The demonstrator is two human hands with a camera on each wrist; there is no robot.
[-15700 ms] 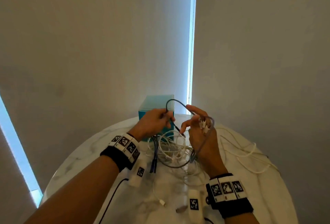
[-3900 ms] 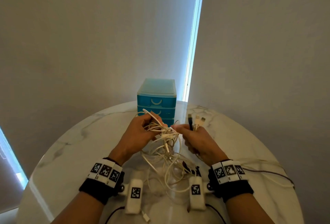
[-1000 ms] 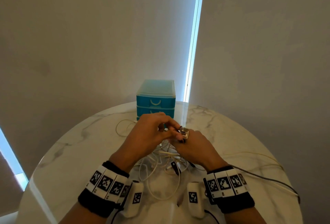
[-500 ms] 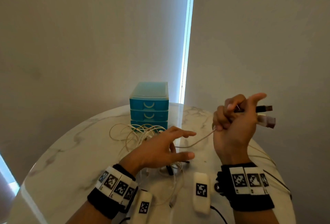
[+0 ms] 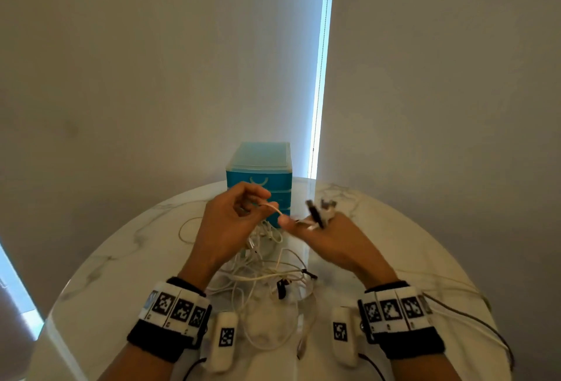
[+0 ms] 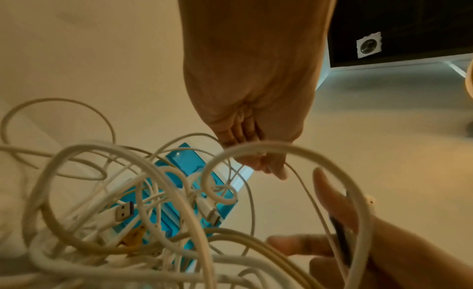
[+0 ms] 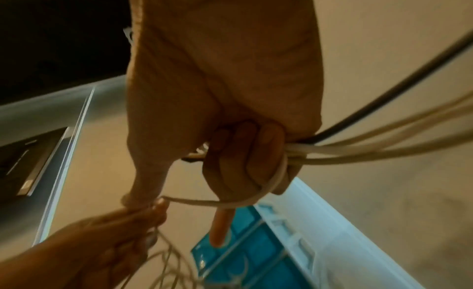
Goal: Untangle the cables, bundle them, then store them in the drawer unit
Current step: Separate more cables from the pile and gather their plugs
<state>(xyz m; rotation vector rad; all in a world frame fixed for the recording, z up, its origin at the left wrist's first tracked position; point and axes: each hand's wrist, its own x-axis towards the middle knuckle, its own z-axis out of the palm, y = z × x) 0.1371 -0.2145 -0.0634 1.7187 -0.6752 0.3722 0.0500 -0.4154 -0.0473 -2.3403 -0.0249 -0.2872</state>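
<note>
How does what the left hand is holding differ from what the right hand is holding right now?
The left hand pinches one thin white cable between its fingertips; the right hand grips several cable ends in a closed fist, one of them black. The left's cable runs down into the tangle; the right's connectors stick up above its fingers. Both are raised above the table.

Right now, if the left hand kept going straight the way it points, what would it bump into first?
Probably the blue drawer unit: the left hand, pinching a white cable, points toward its front. Depth is unclear, so the gap can't be judged.
</note>
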